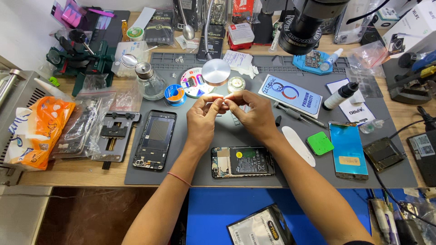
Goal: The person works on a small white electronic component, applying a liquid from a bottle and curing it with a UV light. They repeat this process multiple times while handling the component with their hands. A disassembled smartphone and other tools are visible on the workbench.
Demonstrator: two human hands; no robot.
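Observation:
My left hand point(202, 115) and my right hand point(252, 113) meet above the middle of the grey work mat point(190, 174). Their fingertips pinch one small pale part point(225, 100) between them; it is too small to identify. Below my wrists an opened phone point(243, 161) lies flat, its battery and boards showing. To the left lies an empty black phone frame point(155, 139). A detached phone screen with a blue film point(348, 149) rests at the right, beside a green square pad point(320, 143) and a white plastic pry tool point(297, 144).
A glass bottle point(151, 82), a solder spool point(174, 94) and a round metal disc point(215, 71) stand behind my hands. A microscope lens point(306, 27) hangs at the top. A black holder jig point(116, 136) and bagged parts point(84, 124) sit at the left; a dropper bottle point(340, 95) at the right.

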